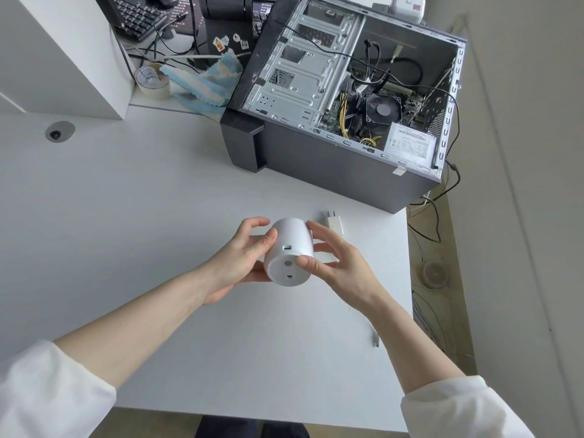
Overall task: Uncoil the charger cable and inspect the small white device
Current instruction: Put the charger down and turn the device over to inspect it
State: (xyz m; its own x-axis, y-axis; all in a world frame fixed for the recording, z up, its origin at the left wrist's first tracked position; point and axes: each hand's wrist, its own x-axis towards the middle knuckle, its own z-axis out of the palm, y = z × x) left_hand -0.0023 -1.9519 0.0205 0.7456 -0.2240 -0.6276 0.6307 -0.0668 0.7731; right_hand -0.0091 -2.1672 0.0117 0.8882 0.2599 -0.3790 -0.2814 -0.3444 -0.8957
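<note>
A small white cylindrical device (289, 248) is held above the white table (126, 216), tilted so its round base with two small holes faces me. My left hand (243, 257) grips its left side and underside. My right hand (335, 260) grips its right side, thumb on the base rim. A white charger plug (335, 223) lies on the table just behind my right hand. A thin white cable end (375, 338) lies on the table beside my right forearm; the rest of the cable is hidden by the arm.
An open dark PC case (331, 172) lies at the back right. A tape roll (151, 82), a blue-white cloth (202, 86) and a keyboard (136, 17) are at the back left. The table's right edge (409, 279) drops to a floor with loose wires.
</note>
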